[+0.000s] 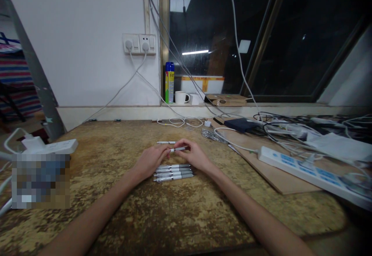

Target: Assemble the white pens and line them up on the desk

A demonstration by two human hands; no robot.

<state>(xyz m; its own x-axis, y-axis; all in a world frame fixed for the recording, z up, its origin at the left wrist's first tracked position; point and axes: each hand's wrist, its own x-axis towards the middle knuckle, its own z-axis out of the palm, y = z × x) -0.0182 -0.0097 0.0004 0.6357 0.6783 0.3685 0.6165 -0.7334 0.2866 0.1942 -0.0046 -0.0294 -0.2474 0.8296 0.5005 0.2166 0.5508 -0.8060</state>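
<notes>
Between my two hands a white and grey pen (pixel 178 149) is held level, just above the worn wooden table. My left hand (pixel 151 161) pinches its left end, and its fingers hide that part. My right hand (pixel 193 155) grips the grey end with thumb and fingers. Right below, several similar pens (pixel 173 173) lie side by side in a row on the table, partly covered by my hands. Beyond my hands, one more white pen piece (pixel 165 142) lies on the tabletop; its right end is hidden.
At the right, a white power strip (pixel 305 170) and tangled cables rest on a brown board (pixel 270 174). Another white power strip (pixel 62 146) is at the left. A spray can (pixel 169 82), a white mug (pixel 180 97) and a cardboard box (pixel 228 100) stand on the windowsill.
</notes>
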